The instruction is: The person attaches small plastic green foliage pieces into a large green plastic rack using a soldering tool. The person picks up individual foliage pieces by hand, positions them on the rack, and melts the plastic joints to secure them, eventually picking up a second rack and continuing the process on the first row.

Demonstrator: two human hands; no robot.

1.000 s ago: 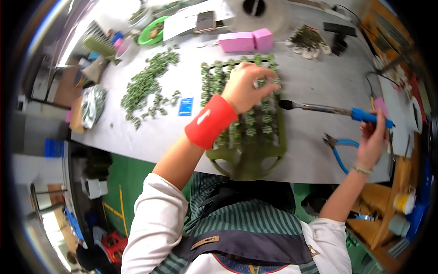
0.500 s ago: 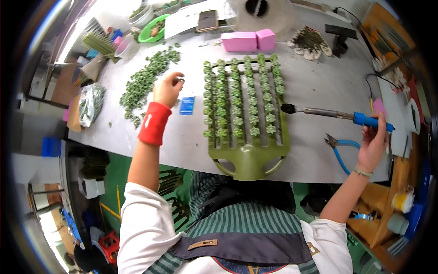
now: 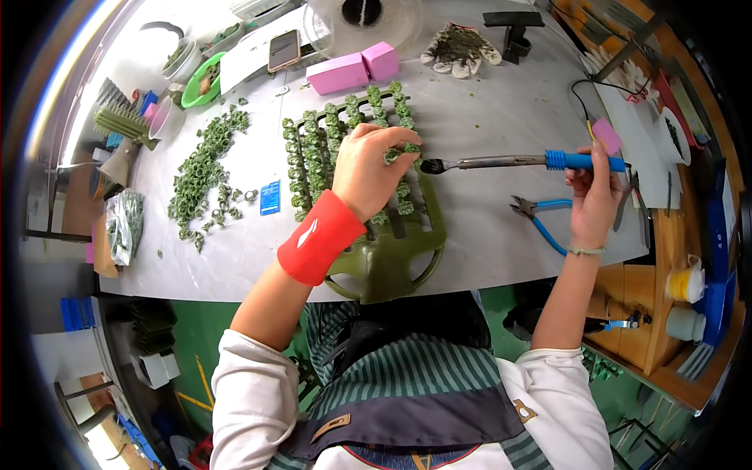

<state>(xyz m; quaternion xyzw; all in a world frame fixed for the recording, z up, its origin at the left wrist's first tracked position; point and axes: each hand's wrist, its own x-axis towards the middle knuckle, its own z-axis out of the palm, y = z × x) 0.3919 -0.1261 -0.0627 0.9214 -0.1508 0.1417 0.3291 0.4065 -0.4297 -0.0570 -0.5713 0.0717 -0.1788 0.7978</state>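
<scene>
On grey bench (image 3: 486, 227): two pink blocks (image 3: 352, 69).

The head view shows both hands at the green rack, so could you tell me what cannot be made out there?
- Rack: its middle rows are hidden under the left hand.
- Left fingertips: too small to tell whether they pinch a green part.
- Soldering iron: its handle end is covered by the right hand.
- Blue pliers: one handle passes behind the right wrist.

red wristband (image 3: 321, 236) | white sleeves (image 3: 249, 392) | striped green apron (image 3: 415, 376)
</scene>
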